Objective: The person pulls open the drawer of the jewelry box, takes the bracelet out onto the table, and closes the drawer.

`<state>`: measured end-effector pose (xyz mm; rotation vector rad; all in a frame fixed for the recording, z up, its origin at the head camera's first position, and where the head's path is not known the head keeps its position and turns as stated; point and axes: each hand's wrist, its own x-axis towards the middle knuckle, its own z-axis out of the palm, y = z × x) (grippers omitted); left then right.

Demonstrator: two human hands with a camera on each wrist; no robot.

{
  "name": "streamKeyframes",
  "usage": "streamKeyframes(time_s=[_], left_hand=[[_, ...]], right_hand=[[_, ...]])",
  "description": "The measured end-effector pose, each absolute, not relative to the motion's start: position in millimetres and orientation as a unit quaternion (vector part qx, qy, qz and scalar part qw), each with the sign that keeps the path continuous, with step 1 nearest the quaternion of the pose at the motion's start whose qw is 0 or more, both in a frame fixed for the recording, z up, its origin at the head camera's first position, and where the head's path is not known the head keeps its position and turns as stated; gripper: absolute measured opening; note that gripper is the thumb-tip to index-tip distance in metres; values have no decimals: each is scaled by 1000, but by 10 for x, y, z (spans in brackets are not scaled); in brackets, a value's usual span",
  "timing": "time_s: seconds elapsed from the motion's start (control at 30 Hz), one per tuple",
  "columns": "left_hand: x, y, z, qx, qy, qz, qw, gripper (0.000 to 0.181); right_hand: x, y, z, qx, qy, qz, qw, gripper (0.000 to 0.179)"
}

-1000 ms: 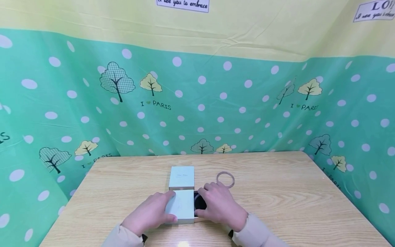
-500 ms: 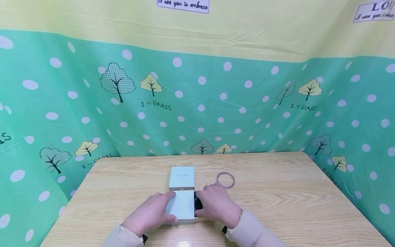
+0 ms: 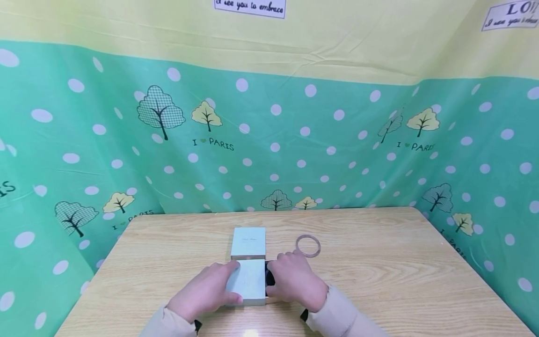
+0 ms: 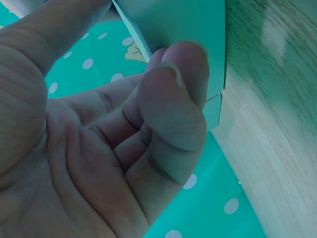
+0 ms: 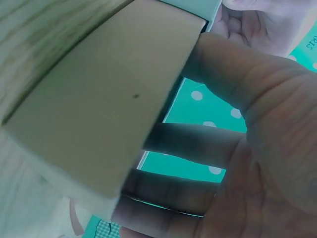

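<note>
A pale blue slide-out box (image 3: pixel 248 277) lies on the table, its drawer sticking out to the right with a dark lining (image 3: pixel 269 276). My left hand (image 3: pixel 206 288) grips the box's left side, fingers at the far edge and thumb at the near one. In the right wrist view, the drawer's beige wall (image 5: pixel 109 94) stands in front of my right hand (image 5: pixel 257 144). That hand's thumb and curved fingers reach over the rim into the drawer. Their tips are hidden there, so I cannot tell what they hold.
A second pale blue box (image 3: pixel 248 242) sits directly behind the first. A pinkish bangle (image 3: pixel 308 246) lies flat on the wooden table (image 3: pixel 379 271), just beyond the right hand. A green and yellow curtain (image 3: pixel 337 154) hangs around the table's back and sides.
My right hand has shifted slightly left and covers more of the drawer; a pale curved band visible in the lining earlier is now mostly hidden. The left hand and both boxes stay put.
</note>
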<state>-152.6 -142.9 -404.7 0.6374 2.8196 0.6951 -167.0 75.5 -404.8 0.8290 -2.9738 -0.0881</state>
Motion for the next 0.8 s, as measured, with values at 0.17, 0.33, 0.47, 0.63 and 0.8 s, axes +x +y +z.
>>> streamKeyframes(time_s=[0.17,0.33,0.47,0.63,0.8], left_hand=[[-1530,-1433,-4049,213,945,234,85,76],[-1528,-1432,-4052,216,945,233,80,76],[-1527,-1432,-4053,215,946,231,78,76],[-1526,-1434,-4054,216,945,233,78,76],[-1526,-1436,-4054,216,944,236,82,76]], right_hand=[[-1676,762,-4061,267,-963,-10,29,35],[-1658,767,-4049,262,-964,25,22,32],[-1641,766,-4038,256,-965,55,10,30],[-1630,764,-4019,251,-966,66,4,33],[-1625,770,-4020,254,-964,74,6,35]])
